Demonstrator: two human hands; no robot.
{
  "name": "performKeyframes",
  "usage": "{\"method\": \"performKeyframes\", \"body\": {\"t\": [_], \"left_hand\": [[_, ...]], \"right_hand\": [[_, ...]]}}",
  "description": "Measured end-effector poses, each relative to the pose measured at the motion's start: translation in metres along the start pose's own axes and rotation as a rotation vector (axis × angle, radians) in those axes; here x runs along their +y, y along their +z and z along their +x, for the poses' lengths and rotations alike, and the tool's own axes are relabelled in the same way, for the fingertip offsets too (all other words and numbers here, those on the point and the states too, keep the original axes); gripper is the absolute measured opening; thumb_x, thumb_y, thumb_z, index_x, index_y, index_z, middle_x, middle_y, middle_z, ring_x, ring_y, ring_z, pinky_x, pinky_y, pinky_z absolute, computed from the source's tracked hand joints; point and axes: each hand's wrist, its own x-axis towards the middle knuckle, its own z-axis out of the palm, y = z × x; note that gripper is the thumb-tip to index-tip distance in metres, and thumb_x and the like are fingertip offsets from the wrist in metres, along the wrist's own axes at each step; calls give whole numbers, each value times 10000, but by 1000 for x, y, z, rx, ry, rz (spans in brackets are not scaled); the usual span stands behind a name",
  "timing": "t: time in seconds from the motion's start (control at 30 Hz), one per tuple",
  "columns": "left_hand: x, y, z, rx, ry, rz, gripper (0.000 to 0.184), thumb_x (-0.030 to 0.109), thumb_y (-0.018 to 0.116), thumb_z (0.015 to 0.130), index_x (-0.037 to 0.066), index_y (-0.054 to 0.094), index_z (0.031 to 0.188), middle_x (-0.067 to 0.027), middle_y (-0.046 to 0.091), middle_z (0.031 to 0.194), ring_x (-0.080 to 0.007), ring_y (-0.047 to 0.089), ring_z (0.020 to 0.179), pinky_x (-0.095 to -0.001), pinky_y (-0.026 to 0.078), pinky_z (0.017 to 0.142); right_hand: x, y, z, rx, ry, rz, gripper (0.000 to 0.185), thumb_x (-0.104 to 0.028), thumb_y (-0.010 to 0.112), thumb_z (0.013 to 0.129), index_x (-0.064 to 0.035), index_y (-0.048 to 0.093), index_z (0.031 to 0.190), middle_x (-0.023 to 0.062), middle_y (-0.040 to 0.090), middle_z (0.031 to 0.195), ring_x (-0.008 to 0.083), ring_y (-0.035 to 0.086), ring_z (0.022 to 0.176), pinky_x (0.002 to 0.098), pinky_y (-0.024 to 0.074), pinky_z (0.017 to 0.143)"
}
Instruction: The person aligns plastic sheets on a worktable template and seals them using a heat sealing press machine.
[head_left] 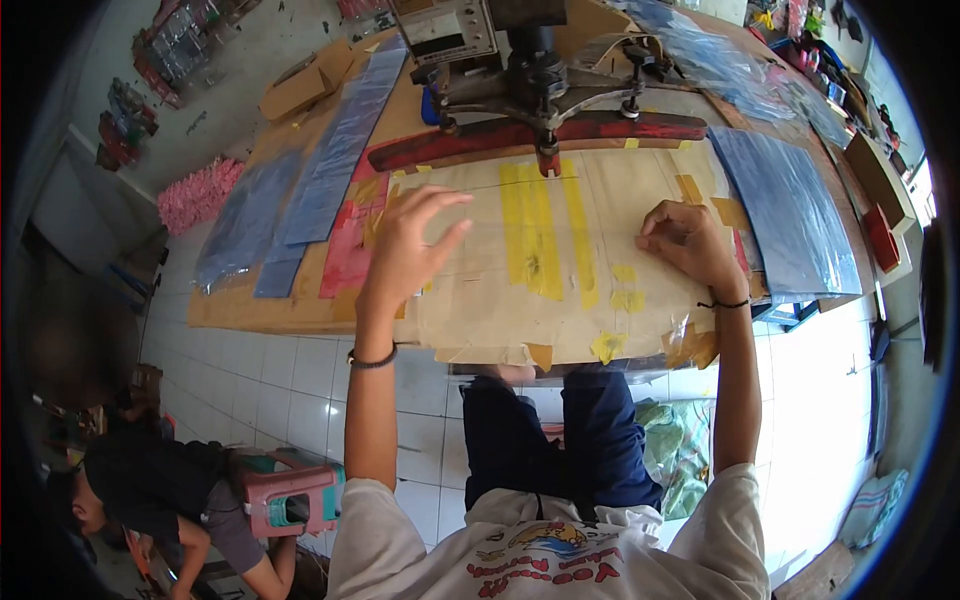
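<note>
My left hand (412, 245) is over the left part of the board on the table, its thumb and fingers apart and nothing visible between them. On the right, my right hand (688, 240) has its fingers curled in, thumb and forefinger close together; whether anything thin is between them I cannot make out. Below both hands lies a light brown board (470, 290) with strips of yellow tape (532, 235). Beyond them a long red-edged bar (640, 128) hangs from a dark metal press frame (545, 90).
Bluish plastic sheets lie in stacks on the left (335, 150) and right (790, 215). A control box (445, 35) stands behind the bar, a cardboard box (305, 80) at the far left. On the floor at lower left, a person (160, 490) sits near a pink-and-green stool (295, 500).
</note>
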Motion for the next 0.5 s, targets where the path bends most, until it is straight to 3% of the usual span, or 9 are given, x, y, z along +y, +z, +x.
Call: {"method": "performKeyframes", "body": {"t": [0.13, 0.17, 0.27, 0.37, 0.5], "left_hand": [[42, 38, 25, -81, 188, 99, 369, 228, 771, 887, 79, 712, 1219, -155, 701, 1230, -315, 663, 1124, -409, 518, 951], [40, 50, 31, -110, 263, 139, 353, 271, 766, 896, 40, 728, 1160, -159, 731, 1153, -326, 692, 1036, -425, 538, 888], [50, 56, 44, -398, -50, 53, 283, 239, 728, 941, -7, 738, 1081, -160, 758, 975, -278, 727, 875, -390, 547, 792], [52, 48, 41, -441, -155, -135, 248, 202, 676, 987, -36, 740, 1014, -116, 735, 792, -172, 688, 692, -326, 520, 668], [63, 17, 28, -487, -312, -302, 243, 186, 627, 1022, -35, 728, 1031, -61, 697, 738, -75, 602, 630, -262, 454, 582]], "right_hand": [[-5, 1, -2, 129, -144, -92, 113, -75, 806, 857, -41, 727, 930, 14, 730, 819, 97, 665, 717, 248, 502, 651], [-6, 0, -3, 166, -126, -76, 117, -83, 811, 855, -38, 727, 923, 17, 731, 812, 93, 664, 713, 249, 502, 649], [-6, -2, -4, 321, -122, -81, 149, -112, 812, 868, -44, 729, 973, 24, 723, 765, 70, 659, 662, 244, 490, 619], [-4, -1, -2, 477, -90, -68, 167, -132, 757, 931, -52, 714, 1072, 10, 677, 663, 65, 637, 595, 233, 471, 573], [-6, -2, 0, 591, -99, -59, 135, -117, 710, 967, -51, 706, 1085, 10, 634, 620, 51, 624, 597, 231, 453, 544]]}}
